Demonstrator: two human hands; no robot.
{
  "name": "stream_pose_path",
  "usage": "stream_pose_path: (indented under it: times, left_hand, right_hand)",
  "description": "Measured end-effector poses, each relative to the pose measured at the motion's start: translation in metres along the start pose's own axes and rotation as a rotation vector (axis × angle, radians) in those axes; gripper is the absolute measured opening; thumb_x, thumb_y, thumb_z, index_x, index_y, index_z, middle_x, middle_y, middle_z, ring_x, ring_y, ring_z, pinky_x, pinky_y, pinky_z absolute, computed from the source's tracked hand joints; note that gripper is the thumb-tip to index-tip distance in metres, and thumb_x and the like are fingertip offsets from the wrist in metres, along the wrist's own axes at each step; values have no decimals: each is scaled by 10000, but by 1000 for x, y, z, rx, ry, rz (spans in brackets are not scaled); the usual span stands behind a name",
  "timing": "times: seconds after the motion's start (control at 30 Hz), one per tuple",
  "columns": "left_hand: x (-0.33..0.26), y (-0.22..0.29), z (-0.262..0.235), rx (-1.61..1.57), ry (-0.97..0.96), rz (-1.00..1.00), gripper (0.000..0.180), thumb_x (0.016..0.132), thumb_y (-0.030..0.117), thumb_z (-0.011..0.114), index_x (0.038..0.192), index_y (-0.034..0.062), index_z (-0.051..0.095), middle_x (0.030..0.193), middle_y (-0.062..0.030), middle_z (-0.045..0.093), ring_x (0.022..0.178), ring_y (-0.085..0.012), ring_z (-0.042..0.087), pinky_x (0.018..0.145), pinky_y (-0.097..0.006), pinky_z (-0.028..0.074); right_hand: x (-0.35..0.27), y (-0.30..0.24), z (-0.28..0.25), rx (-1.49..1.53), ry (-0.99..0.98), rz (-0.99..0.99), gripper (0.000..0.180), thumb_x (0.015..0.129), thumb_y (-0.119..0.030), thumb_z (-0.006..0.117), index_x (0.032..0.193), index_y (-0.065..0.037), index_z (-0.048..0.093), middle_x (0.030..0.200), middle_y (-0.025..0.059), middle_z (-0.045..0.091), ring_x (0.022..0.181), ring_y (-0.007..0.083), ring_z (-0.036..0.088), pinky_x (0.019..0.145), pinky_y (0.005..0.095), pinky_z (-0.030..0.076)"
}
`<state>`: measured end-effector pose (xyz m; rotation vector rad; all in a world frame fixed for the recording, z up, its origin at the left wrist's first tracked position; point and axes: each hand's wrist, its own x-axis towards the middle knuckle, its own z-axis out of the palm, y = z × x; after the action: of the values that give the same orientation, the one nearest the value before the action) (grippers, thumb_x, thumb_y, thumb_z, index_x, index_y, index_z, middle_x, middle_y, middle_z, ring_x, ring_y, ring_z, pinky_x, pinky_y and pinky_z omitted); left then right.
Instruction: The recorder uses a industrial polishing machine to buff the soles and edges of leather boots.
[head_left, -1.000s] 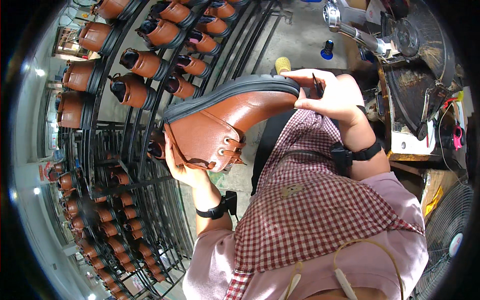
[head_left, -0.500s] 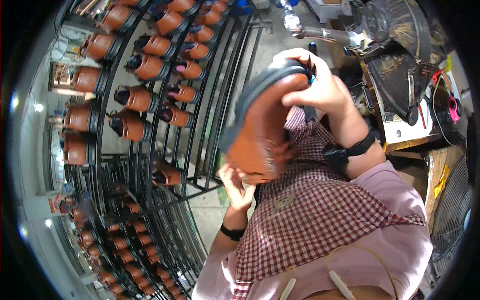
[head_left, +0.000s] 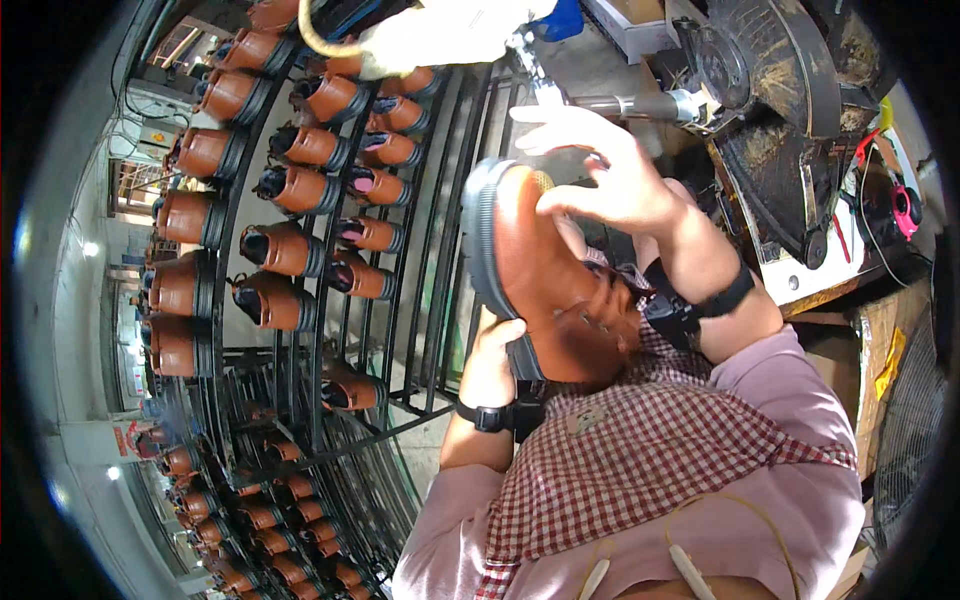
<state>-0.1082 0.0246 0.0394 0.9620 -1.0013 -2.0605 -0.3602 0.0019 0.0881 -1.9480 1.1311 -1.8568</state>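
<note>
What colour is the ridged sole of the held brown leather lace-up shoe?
The ridged sole is dark grey to black; see the head view.

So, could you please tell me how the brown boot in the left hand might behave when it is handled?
The brown boot would probably feel bottom-heavy, given its thick black sole. The sole's ridged edge should offer a fairly secure grip. The boot's smooth, glossy toe may be somewhat slippery by comparison.

brown shoes [head_left: 284, 250] line the black rack [head_left: 318, 420] toward its left edge; a red stick [head_left: 842, 240] lies on the white bench [head_left: 815, 281].
</note>
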Motion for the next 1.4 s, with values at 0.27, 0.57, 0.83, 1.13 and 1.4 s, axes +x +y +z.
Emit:
stream_pose_path:
  times: [0.27,0.57,0.83,1.13,1.4]
  left_hand:
    - [90,76,47,-155,237,298,706,895,545,518,1410,83,376,1443,-114,399,1293,-274,422,1079,-450,348]
    - [133,114,52,193,-12,374,594,948,295,523,1438,26,320,1383,-131,454,1283,-227,425,1072,-397,342]
    - [115,53,108,215,-235,259,892,906,225,576,1494,81,-78,1442,-150,325,1243,-256,438,1061,-384,337]
    - [161,69,94,479,-268,969,719,962,506,392,1454,6,235,1515,-176,247,1390,-281,262,1135,-425,193]
    - [173,65,127,28,-297,636,516,1003,310,371,1398,-21,347,1257,-140,548,1105,-196,525,1019,-299,352]
  right_hand:
    - [-13,70,-56,-747,473,412,221,831,-157,627,1036,-77,648,998,112,668,916,294,635,813,360,500]
    - [-18,44,-69,-722,183,639,132,858,-164,597,914,-51,636,874,151,654,817,353,620,698,403,485]
    - [-44,-9,-73,377,330,894,190,864,-111,667,1012,6,648,947,60,674,866,105,603,783,256,478]
    - [-69,-32,-72,338,342,830,363,828,4,654,1181,30,575,1088,89,657,993,152,617,894,302,479]
    - [-87,-18,-84,297,300,915,306,784,8,710,1078,11,624,1034,70,667,947,129,617,844,280,490]
